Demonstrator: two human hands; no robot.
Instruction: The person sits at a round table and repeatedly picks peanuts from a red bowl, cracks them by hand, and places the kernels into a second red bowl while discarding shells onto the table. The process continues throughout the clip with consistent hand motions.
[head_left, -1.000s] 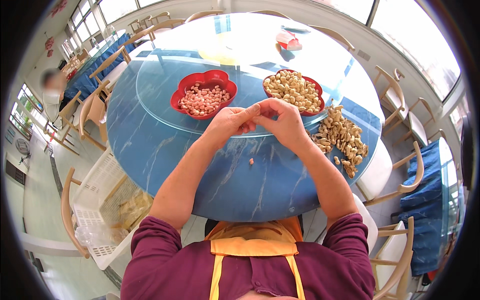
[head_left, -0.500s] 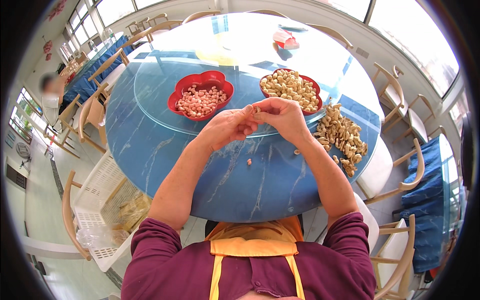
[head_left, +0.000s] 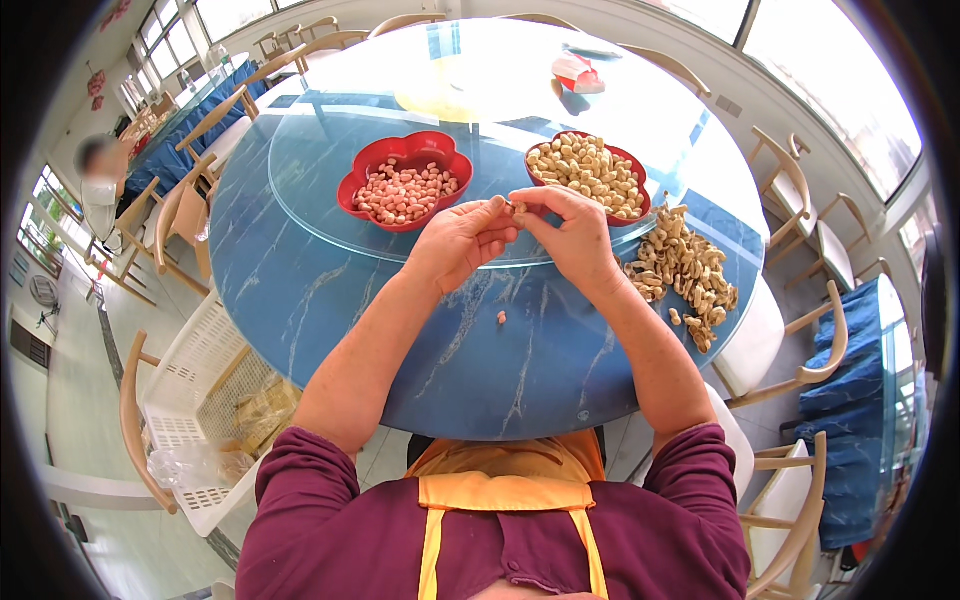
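My left hand (head_left: 462,242) and my right hand (head_left: 572,232) meet fingertip to fingertip over the near edge of the glass turntable. Between them they pinch a small peanut (head_left: 518,208), mostly covered by the fingers. Beyond my left hand, a red flower-shaped bowl (head_left: 350,190) holds shelled pink peanut kernels (head_left: 405,192). A second red bowl (head_left: 640,172), behind my right hand, is heaped with unshelled peanuts (head_left: 590,170). Empty peanut shells (head_left: 690,265) lie piled to the right of my right wrist. One loose kernel (head_left: 502,317) rests on the blue table in front of me.
The round blue marbled table (head_left: 460,370) carries a glass turntable (head_left: 310,215). A red and white packet (head_left: 578,73) sits at the far side. White plastic crate (head_left: 190,390) with bags stands at lower left, chairs (head_left: 790,350) surround the table, and another person (head_left: 100,190) is far left.
Both hands stay together, with the fingers shifting slightly around the peanut. The whole view has tilted a little. A shell bit beside my right wrist no longer shows.
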